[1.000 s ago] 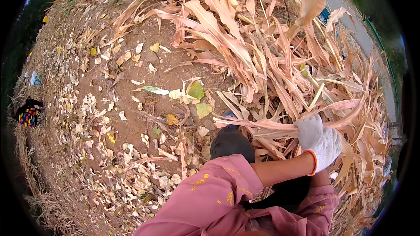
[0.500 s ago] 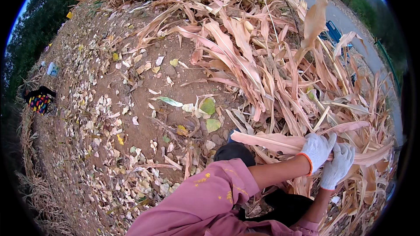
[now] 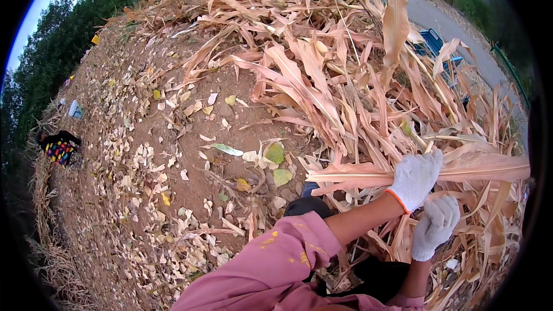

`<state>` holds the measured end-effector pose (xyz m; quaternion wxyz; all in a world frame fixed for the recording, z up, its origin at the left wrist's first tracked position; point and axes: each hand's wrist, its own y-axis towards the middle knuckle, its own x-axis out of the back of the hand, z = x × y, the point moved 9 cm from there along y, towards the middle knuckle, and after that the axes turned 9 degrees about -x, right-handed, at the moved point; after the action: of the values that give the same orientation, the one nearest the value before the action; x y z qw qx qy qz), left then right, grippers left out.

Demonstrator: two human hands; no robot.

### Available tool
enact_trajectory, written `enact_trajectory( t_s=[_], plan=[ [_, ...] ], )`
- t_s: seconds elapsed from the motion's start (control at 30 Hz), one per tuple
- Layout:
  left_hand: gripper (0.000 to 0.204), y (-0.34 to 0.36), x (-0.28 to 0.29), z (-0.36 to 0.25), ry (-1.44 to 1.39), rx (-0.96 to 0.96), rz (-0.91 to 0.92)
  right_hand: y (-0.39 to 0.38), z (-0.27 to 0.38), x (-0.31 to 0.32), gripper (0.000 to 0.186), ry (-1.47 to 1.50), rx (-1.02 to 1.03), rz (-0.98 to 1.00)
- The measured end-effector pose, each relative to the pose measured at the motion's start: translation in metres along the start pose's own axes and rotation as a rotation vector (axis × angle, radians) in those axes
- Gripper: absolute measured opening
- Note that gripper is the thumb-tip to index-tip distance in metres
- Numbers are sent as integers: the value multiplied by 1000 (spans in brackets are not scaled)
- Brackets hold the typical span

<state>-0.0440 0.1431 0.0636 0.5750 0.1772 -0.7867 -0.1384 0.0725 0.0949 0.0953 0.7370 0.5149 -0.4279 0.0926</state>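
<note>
My left hand [image 3: 416, 181], in a white knit glove with an orange cuff edge, is closed round a dried corn stalk. The stalk's long, pinkish-tan leaf [image 3: 354, 174] spreads out to both sides of the glove. Just nearer to me and slightly right is my right hand [image 3: 436, 227], in a matching glove and apart from the stalk. Its fingers are curled in, and whatever they may hold is hidden. Beneath and beyond both hands lies a thick heap of dried corn stalks and leaves [image 3: 322, 86].
Brown soil [image 3: 190, 121] scattered with dry leaves stretches to the left. A bundle with a multicoloured checked pattern [image 3: 59, 151] lies at the far left. Beyond the heap, at upper right, are a blue frame-like object [image 3: 435, 43] and a paved path [image 3: 455, 29] with a green rail [image 3: 510, 75].
My right hand has come away from the stalk, drawing back toward me and curling its fingers. My left hand stays on the stalk, whose leaf now reaches further right.
</note>
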Motion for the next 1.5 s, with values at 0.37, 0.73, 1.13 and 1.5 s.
enact_trajectory(
  t_s=[0.37, 0.73, 1.13, 1.5],
  plan=[
    [48, 1, -10, -13, -750, 13, 93, -62, -47, -92, 63, 1486, -1213, 371],
    [43, 1, -9, 1, -1155, 227, 123, -73, -53, -94, 47, 1209, -1464, 373],
    [57, -3, -25, 30, -1355, 442, -54, -68, -36, -98, 39, 764, -1020, 700],
    [43, -11, -27, 49, -1431, 712, -168, -67, -24, -96, 64, 1052, -1132, 722]
  ],
)
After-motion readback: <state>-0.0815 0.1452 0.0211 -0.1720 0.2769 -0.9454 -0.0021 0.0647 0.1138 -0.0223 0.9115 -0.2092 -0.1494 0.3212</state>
